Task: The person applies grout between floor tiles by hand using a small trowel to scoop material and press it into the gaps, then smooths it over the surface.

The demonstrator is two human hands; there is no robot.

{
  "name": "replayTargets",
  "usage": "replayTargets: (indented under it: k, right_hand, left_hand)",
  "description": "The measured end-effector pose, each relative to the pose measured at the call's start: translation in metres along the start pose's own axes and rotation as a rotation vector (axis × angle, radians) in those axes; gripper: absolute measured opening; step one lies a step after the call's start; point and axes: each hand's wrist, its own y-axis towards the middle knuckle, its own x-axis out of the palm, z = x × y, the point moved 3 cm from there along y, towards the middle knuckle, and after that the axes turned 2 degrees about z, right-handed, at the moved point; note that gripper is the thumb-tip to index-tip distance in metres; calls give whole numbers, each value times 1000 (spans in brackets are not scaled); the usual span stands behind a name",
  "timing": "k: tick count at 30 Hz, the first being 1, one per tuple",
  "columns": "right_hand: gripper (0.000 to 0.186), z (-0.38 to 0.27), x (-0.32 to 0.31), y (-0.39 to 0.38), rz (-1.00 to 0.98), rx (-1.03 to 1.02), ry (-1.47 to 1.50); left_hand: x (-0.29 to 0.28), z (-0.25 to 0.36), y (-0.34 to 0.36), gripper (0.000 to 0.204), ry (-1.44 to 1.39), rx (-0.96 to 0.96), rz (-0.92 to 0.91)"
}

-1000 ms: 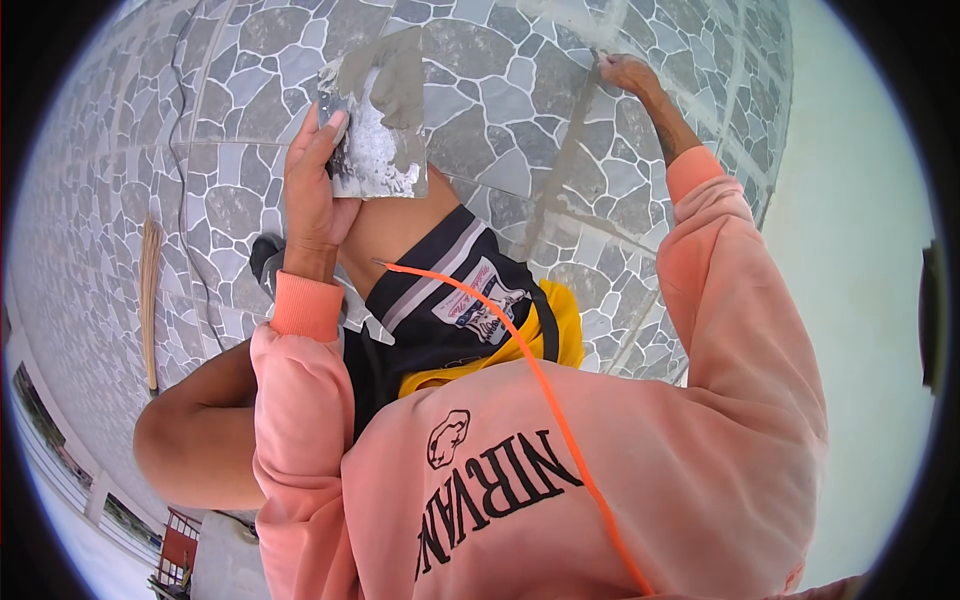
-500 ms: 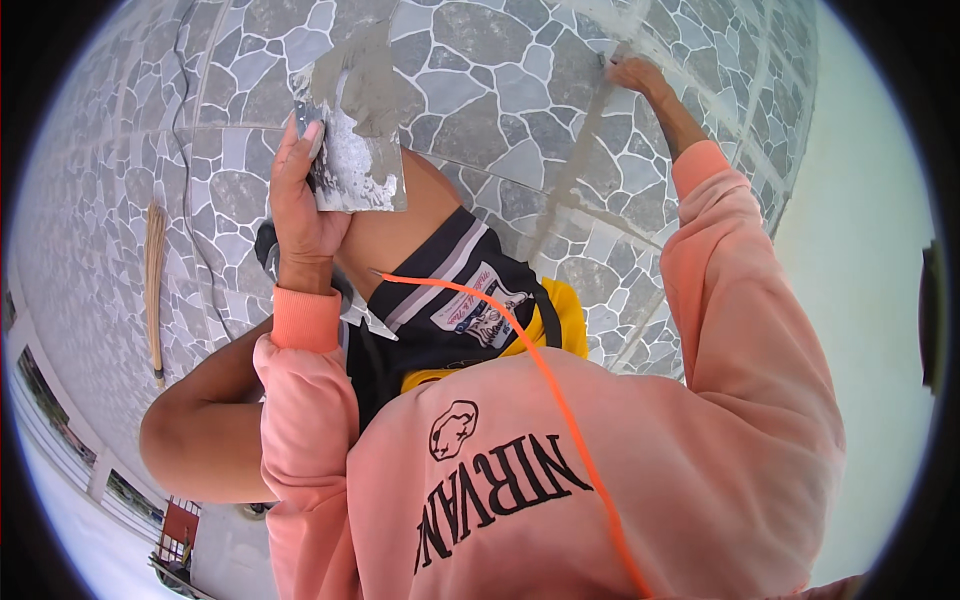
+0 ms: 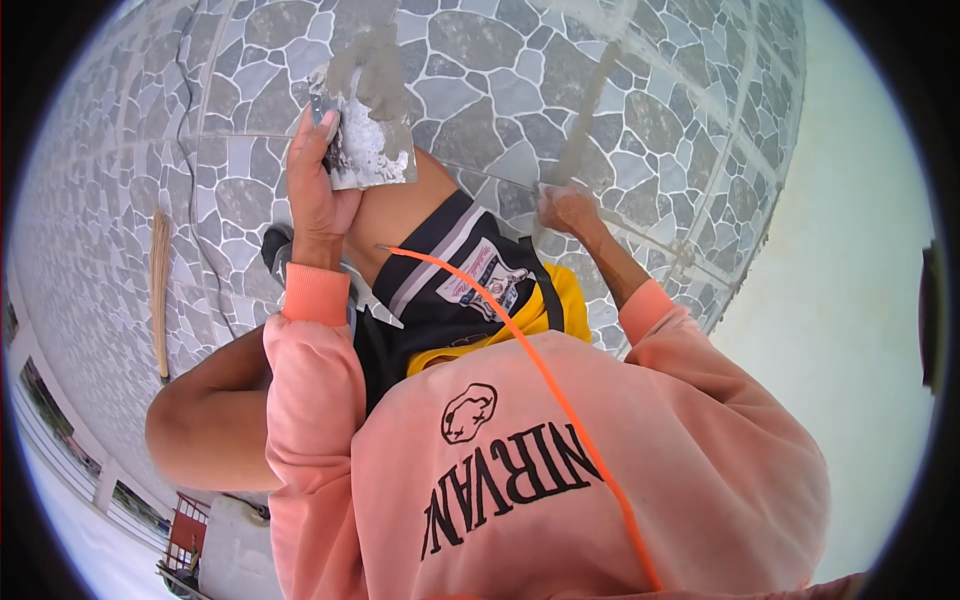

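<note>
My left hand (image 3: 318, 190) is closed on a square metal plate (image 3: 365, 120) smeared with grey and whitish paste, held over my bare thigh. My right hand (image 3: 568, 210) is low at a grey smeared joint (image 3: 590, 110) between stone-patterned floor tiles (image 3: 460, 50), to the right of my thigh. Its fingers are curled, and what they hold is too small and blurred to make out. I am sitting with one leg folded at the left.
A straw broom (image 3: 160, 295) and a thin dark cable (image 3: 188, 160) lie on the floor to my left. A pale wall (image 3: 830, 290) runs along my right. A red barred structure (image 3: 185, 530) shows at the far lower left.
My right hand has moved down along the joint toward me, with the elbow drawing back. My left hand with the plate has shifted only slightly.
</note>
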Motion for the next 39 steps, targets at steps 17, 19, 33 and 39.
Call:
replayTargets:
  k: [17,19,33,39]
  right_hand:
    - [43,54,-38,2,-367,319,1050]
    - [41,57,-44,2,-312,302,1001]
    - [28,15,-59,-11,-29,248,377]
    - [25,-28,6,-31,561,-197,36]
  left_hand:
    - [12,29,-17,36,78,35,206]
    - [34,48,-6,36,153,19,179]
    - [-68,190,-83,40,583,166,390]
    - [-135,170,-144,46,585,-20,487]
